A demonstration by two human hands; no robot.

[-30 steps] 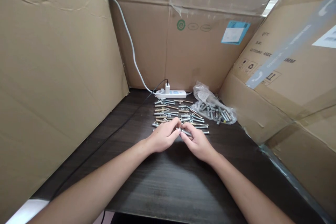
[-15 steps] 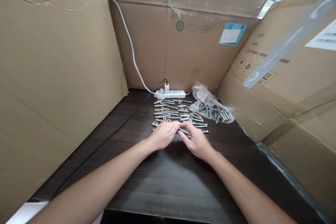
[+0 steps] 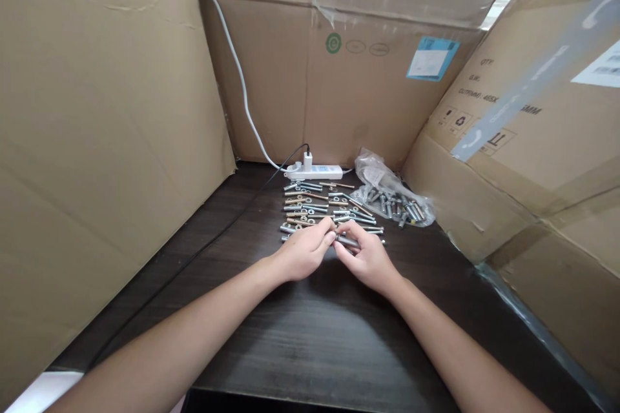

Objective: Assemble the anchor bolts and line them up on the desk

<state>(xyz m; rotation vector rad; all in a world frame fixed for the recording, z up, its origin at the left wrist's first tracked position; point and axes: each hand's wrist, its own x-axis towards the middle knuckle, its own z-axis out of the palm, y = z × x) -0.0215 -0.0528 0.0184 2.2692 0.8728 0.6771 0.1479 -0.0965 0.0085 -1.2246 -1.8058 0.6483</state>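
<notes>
My left hand [image 3: 304, 251] and my right hand [image 3: 369, 257] meet over the dark table [image 3: 310, 335], fingers pinched together on one metal bolt [image 3: 345, 240] held between them. My left fingertips close on its left end. The right fingers wrap its shaft. Just beyond the hands lie rows of several loose bolts [image 3: 314, 206], silver and brass coloured, laid side by side.
A clear plastic bag of bolts [image 3: 392, 200] lies right of the rows. A white power strip [image 3: 314, 171] with a plug and cables sits at the back. Big cardboard boxes [image 3: 97, 142] wall in the table on the left, back and right.
Both hands stay closed on the bolt and have shifted only slightly; the fingers have turned a little around it.
</notes>
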